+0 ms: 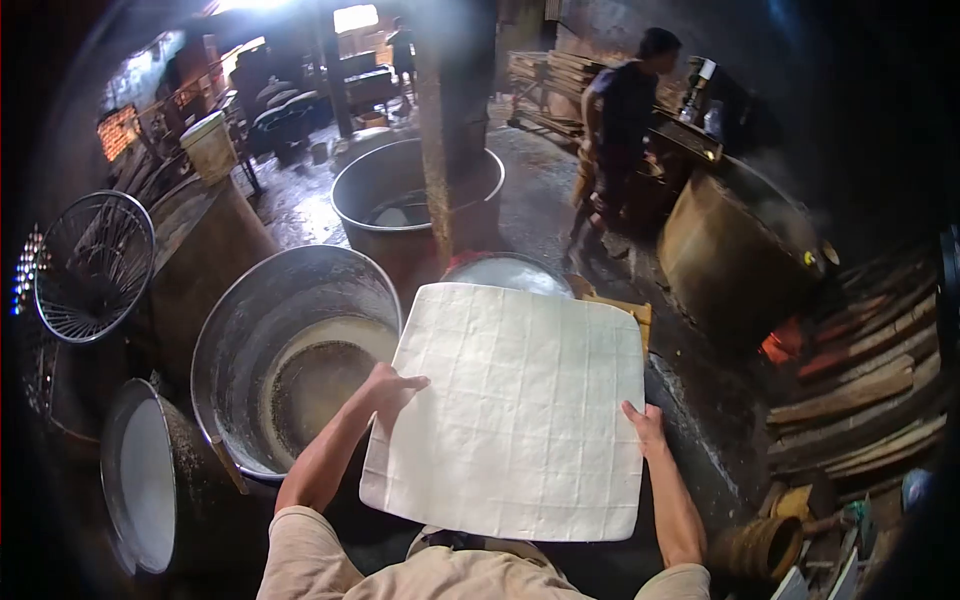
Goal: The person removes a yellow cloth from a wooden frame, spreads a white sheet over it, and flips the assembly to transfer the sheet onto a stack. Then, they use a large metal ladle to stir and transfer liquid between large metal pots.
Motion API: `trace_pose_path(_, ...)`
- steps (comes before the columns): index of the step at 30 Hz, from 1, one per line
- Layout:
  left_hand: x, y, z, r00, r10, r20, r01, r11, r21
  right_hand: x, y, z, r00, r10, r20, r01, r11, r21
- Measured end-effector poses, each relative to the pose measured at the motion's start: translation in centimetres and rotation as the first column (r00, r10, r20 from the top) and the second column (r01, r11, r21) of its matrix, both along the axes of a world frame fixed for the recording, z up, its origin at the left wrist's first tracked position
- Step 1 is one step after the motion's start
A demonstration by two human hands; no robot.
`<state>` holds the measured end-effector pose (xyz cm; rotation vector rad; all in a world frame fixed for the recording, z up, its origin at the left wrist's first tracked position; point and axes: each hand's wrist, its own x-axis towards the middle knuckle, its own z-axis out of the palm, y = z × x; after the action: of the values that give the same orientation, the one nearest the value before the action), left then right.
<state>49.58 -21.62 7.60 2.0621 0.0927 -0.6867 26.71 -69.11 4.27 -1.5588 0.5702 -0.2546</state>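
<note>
A large white square slab (520,410), marked with a grid of lines, is held up in front of my body. My left hand (396,388) grips its left edge, with the thumb on the top face. On the right edge my right hand (645,424) is closed the same way, thumb on top. The fingers beneath the slab are hidden. Just left of the slab stands a big metal vat (235,370) with a pale residue ring inside. Behind the slab's far edge shows part of a round vessel (510,271) with whitish contents.
A wide metal vat (385,235) stands behind a post (435,150). At left are a wire basket (95,265) and a drum with white contents (145,485). Another person (620,130) is near a large vat (730,250) at right, beyond stacked firewood (850,390).
</note>
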Motion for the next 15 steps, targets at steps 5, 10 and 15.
trace_pose_path(5,3.2,0.4,-1.7,0.994,0.106,-0.017,-0.106,0.994,-0.038,8.5,-2.6,-1.1,0.986,0.095,-0.135,-0.1,0.994,-0.033)
trace_pose_path(10,8.4,0.0,-6.6,0.988,0.137,-0.073,-0.146,0.98,-0.139,17.6,-5.7,-3.0,0.983,0.151,-0.101,-0.156,0.987,-0.044)
trace_pose_path(15,11.1,-2.4,-3.9,0.977,0.145,-0.154,-0.165,0.978,-0.125,24.4,-6.8,-1.4,0.953,0.104,-0.285,-0.146,0.98,-0.132)
